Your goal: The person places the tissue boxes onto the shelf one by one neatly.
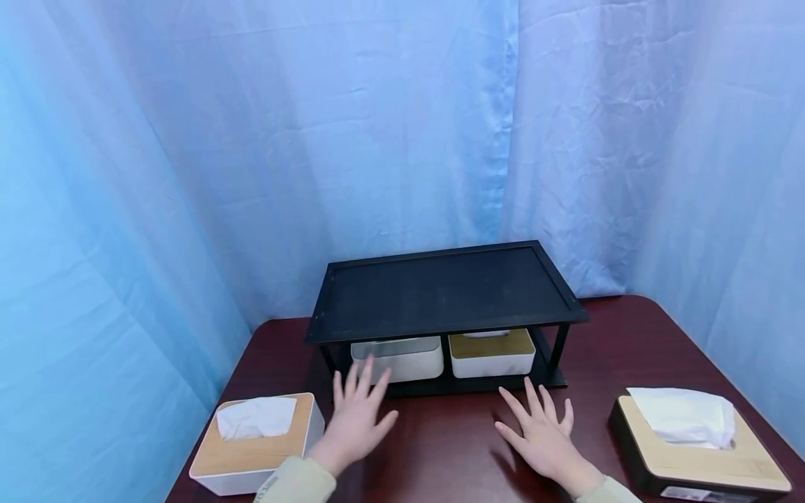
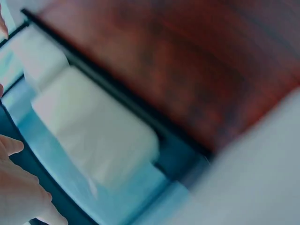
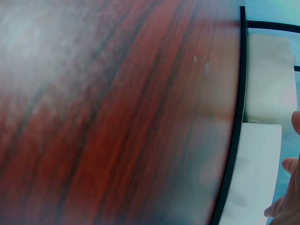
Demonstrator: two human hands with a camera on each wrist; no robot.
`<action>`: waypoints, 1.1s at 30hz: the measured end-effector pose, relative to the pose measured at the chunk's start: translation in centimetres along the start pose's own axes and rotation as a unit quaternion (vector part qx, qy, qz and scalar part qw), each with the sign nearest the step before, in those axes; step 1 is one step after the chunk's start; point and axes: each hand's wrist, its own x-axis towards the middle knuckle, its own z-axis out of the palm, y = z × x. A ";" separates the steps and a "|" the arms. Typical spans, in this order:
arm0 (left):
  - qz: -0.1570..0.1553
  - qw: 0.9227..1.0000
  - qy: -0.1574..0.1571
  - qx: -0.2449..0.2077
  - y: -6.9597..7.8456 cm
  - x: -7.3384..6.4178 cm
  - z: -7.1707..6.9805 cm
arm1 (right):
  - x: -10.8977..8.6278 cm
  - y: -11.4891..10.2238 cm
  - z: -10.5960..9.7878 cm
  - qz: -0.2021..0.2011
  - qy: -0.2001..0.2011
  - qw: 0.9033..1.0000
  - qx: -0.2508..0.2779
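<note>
My left hand [image 1: 356, 425] is held over the table in front of the black shelf's left half, fingers straight and spread. Its fingertips overlap a white and grey box [image 1: 402, 358] on the lower level in the head view. On the right, my other hand [image 1: 546, 440] hovers palm down with spread fingers, holding nothing. Just beyond its fingertips, a white tissue box with a wooden lid [image 1: 493, 355] sits under the shelf top [image 1: 440, 290]. In the right wrist view only some fingers [image 3: 288, 164] show at the right edge.
A white tissue box with a wooden top [image 1: 251, 447] stands at the table's left, tissue sticking out. At the right is a black tissue box with a wooden top [image 1: 698, 457]. Blue curtains [image 1: 402, 126] surround the dark red table [image 1: 440, 447].
</note>
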 end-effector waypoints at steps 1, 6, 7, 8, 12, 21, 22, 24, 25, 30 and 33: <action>-0.008 1.000 0.012 -0.002 -0.7 -0.2 -0.5 | 0.0 0.0 0.1 0.001 -0.001 1.000 0.000; -0.060 0.996 0.064 -0.004 -4.6 -1.3 -2.7 | 0.0 0.1 0.1 0.008 -0.010 1.000 0.006; -0.068 0.995 0.071 -0.005 -5.4 -1.7 -3.1 | -0.1 0.1 0.1 0.009 -0.011 1.000 0.008; -0.077 0.994 0.075 -0.004 -6.2 -2.1 -3.5 | -0.1 0.1 0.0 0.010 -0.012 1.000 0.009; -0.113 0.990 0.086 0.003 -9.7 -4.3 -5.1 | -0.2 0.0 -0.1 0.008 -0.008 1.000 0.014; -0.231 0.972 0.022 -0.023 -16.1 -8.8 -6.6 | -0.4 -0.2 -0.3 0.014 -0.011 0.999 0.028; -0.247 0.968 -0.003 -0.036 -16.7 -9.1 -6.6 | -0.3 -0.2 -0.3 0.015 -0.013 0.999 0.033; -0.276 0.958 -0.053 -0.057 -17.8 -9.5 -6.5 | -0.2 -0.4 -0.5 0.017 -0.014 0.999 0.045; -0.286 0.953 -0.072 -0.064 -18.3 -9.7 -6.3 | 0.0 -0.5 -0.6 0.017 -0.013 0.999 0.050; -0.295 0.945 -0.117 -0.079 -19.8 -10.3 -5.9 | 0.5 -1.0 -1.4 0.006 0.006 0.997 0.077; -0.287 0.945 -0.115 -0.106 -20.0 -10.0 -5.8 | 0.9 -1.2 -1.6 0.014 -0.010 0.994 0.109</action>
